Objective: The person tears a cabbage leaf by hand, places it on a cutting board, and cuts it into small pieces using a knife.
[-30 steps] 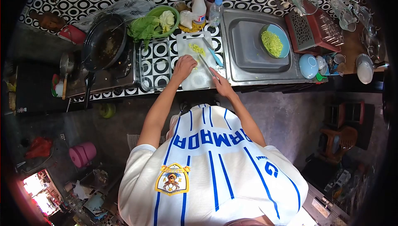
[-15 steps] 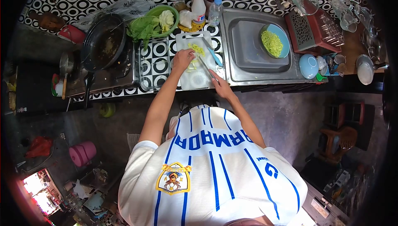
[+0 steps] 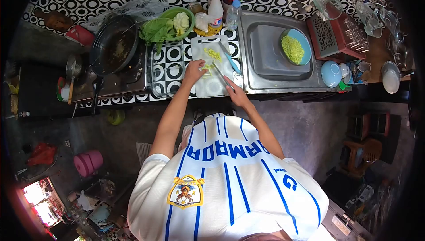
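A white cutting board (image 3: 205,88) lies on the patterned counter with chopped pale green vegetable pieces (image 3: 213,54) on it. My left hand (image 3: 194,72) is over the board's left side, its fingers drawn together at a few pale green pieces (image 3: 207,69). In my right hand (image 3: 237,94) is a kitchen knife (image 3: 220,74), its blade angled across the board and its tip near those pieces. A second knife with a light blue handle (image 3: 232,63) rests along the board's right edge, apart from both hands.
A green basin (image 3: 191,16) holds leafy greens (image 3: 156,31). Bottles (image 3: 216,10) stand behind the board. To the right, a blue bowl (image 3: 305,44) of shredded vegetable stands at the sink (image 3: 248,79). A black wok (image 3: 116,48) sits on the stove at left.
My left hand has shifted slightly toward me and left over the board. The knife has barely moved relative to the board. The whole view has shifted a little.
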A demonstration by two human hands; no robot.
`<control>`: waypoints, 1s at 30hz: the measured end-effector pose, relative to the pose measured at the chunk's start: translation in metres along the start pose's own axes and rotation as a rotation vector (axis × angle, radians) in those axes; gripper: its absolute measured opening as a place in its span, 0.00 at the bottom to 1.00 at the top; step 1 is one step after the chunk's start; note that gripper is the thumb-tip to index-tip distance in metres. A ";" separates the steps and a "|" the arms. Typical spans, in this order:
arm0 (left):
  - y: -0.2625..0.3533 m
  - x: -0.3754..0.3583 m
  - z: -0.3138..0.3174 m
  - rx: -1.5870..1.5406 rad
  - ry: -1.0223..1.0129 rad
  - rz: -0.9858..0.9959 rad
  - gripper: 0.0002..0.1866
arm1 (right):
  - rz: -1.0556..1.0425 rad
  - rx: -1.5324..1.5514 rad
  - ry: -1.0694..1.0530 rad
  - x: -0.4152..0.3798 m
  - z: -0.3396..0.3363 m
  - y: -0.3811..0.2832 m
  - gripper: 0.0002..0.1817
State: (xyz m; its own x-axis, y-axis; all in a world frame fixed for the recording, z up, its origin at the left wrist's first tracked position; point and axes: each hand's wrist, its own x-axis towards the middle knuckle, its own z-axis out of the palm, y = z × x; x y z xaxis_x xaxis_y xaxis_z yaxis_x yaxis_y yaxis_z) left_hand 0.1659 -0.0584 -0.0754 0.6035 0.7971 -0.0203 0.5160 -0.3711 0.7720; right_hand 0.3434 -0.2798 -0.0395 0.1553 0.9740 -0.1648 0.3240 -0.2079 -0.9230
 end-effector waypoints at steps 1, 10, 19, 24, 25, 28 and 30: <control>-0.002 0.000 0.002 -0.005 0.000 0.005 0.21 | -0.001 0.001 0.001 0.001 0.001 -0.001 0.27; -0.007 0.000 -0.004 -0.026 0.142 -0.039 0.14 | -0.014 0.008 0.038 -0.001 0.000 0.004 0.27; 0.019 0.029 0.009 -0.004 -0.008 0.032 0.14 | -0.016 0.007 0.049 -0.008 -0.003 0.005 0.27; 0.020 0.023 0.012 0.048 -0.087 0.043 0.15 | 0.024 0.014 0.102 -0.016 -0.008 0.005 0.27; 0.020 0.022 0.011 0.065 -0.093 0.049 0.15 | 0.034 0.020 0.106 -0.018 -0.009 0.005 0.27; 0.018 0.018 0.011 0.101 -0.094 0.071 0.17 | 0.021 0.030 0.109 -0.020 -0.008 0.010 0.27; 0.015 0.015 0.009 0.107 -0.076 0.095 0.17 | 0.014 0.030 0.106 -0.018 -0.008 0.012 0.27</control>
State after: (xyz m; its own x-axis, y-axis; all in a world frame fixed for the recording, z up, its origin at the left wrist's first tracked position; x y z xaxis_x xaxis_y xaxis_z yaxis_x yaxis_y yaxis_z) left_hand 0.1882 -0.0568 -0.0700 0.6951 0.7189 -0.0016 0.5135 -0.4950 0.7009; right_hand 0.3520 -0.3007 -0.0445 0.2577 0.9557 -0.1419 0.2932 -0.2173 -0.9310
